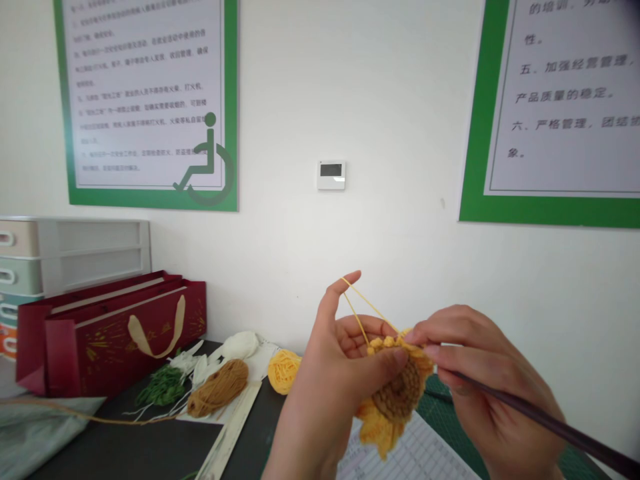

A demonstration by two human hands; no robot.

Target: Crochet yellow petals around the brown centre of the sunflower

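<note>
My left hand (pixel 345 360) pinches a crocheted flower (pixel 397 393) with a round brown centre and yellow petals along its edge. A strand of yellow yarn (pixel 373 303) loops over my raised left index finger and runs down to the flower's top edge. Close by on the right, my right hand (pixel 493 377) grips a crochet hook (pixel 540 417) with a long dark handle. Its tip is hidden by my fingers and the yellow stitches at the rim. The fingers of both hands meet at the flower's upper edge.
On the dark table lie a yellow yarn ball (pixel 284 371), a brown skein (pixel 219 388), green yarn (pixel 161 387) and white yarn (pixel 240 345). Dark red gift bags (pixel 120 333) stand left, before a drawer unit (pixel 95 247). A printed sheet (pixel 415 450) lies under my hands.
</note>
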